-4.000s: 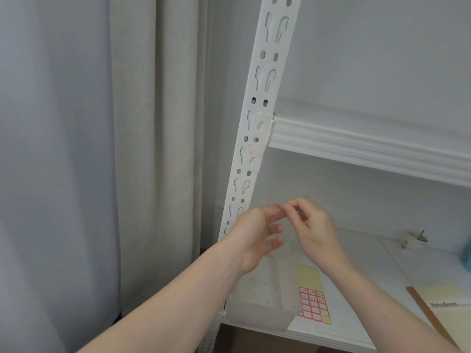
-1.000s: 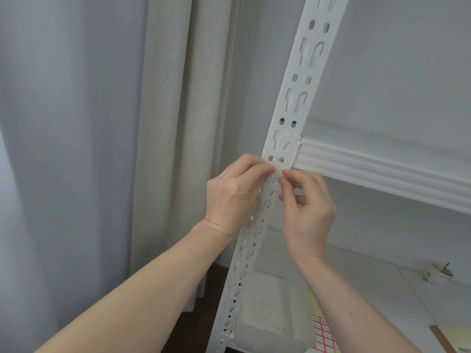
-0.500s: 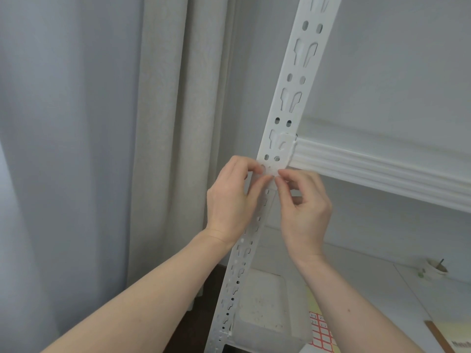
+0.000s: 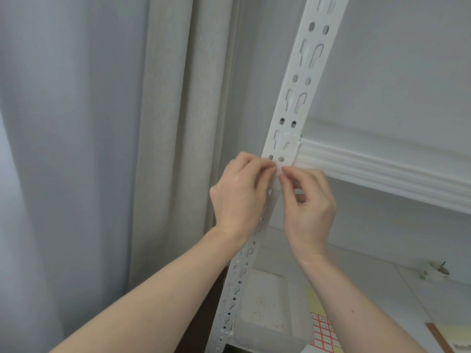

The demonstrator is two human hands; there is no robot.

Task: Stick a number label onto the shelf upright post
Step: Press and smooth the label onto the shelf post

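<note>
post: the white shelf upright post (image 4: 293, 108) runs tilted from lower left to upper right, punched with paired round holes and keyhole slots; my hands meet on its front face just below the shelf joint.
label: a small pale label (image 4: 276, 180) lies flat on the post's face between my fingertips, just under a pair of round holes; no number can be read on it from here.
left hand: my left hand (image 4: 239, 197) comes in from the left of the post, fingers curled, the fingertips pressing the label's left edge against the post.
right hand: my right hand (image 4: 308, 210) comes in from the right, fingers curled, forefinger and thumb tips pinched at the label's right edge, touching the post.
shelf beam: a white ribbed shelf beam (image 4: 382, 174) joins the post just above my hands and runs off to the right.
lower shelf: a white lower shelf (image 4: 369, 281) carries a translucent plastic tub (image 4: 267, 317) just beside the post's foot.
label sheet: a yellow sheet of red-bordered labels (image 4: 322, 332) lies just right of the tub, partly hidden by my right forearm.
small cup: a small pale cup (image 4: 437, 271) stands at the far right of the lower shelf, well apart from the tub.
curtain: a grey-beige curtain (image 4: 165, 123) hangs to the left of the post.
</note>
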